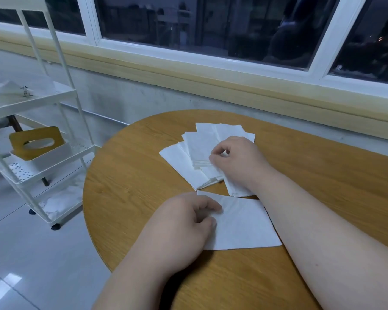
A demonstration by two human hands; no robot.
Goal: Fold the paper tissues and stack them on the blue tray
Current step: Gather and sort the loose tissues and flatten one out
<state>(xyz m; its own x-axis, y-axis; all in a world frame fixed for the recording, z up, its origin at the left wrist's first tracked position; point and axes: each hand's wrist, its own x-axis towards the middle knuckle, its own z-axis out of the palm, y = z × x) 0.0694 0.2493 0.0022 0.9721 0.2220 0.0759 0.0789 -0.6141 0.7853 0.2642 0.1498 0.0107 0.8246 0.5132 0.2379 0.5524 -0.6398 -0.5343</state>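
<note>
Head cam: near tissue (244, 224) lies low-centre on the surface (121, 175), long axis running left-right. Left hand (184, 222) sits on its left end, fingers curled, looks like they're pinching the edge. Right hand (235, 157) is further up, mid-frame, fingers pinched on the fanned pile (195, 153), so left's closer for the fold imo. No blue tray in shot.

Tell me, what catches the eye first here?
Two bare hands work over a round wooden table. The right hand pinches at a fanned pile of white tissues in the middle, and the left hand grips a single tissue lying nearer. On the left stands a white cart holding a yellow-topped tissue box.
</note>
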